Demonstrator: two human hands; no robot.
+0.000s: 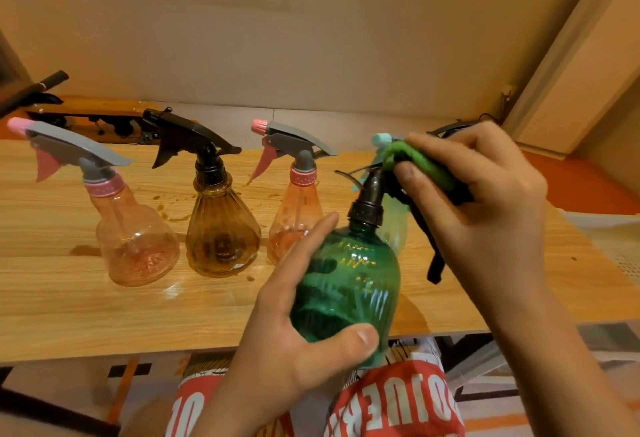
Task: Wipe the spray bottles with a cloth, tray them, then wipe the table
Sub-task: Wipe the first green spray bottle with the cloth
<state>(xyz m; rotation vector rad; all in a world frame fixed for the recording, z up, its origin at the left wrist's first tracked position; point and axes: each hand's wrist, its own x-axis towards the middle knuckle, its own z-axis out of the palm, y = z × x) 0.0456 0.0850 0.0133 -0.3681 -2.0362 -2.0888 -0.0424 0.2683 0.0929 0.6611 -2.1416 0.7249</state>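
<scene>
**Light wood-grain table (pixel 69 301)**

Carries, upright in a row toward the far edge, left to right: clear pink plastic spray bottle with grey trigger head (pixel 136 239), ribbed amber plastic spray bottle with black trigger head (pixel 221 232), second pink spray bottle (pixel 294 218), pale mint spray bottle (pixel 396 228), mostly hidden. Marked by brown stains (pixel 169 214) around the amber one.

1. The red-and-white garment (pixel 391 398) on the person's lap carries large white block letters. As seen they look like "OJUER", cut off at both ends.
2. Its left part shows white figures resembling "10".
3. The green bottle (pixel 346 284) bears raised marks, too blurred to read.
</scene>
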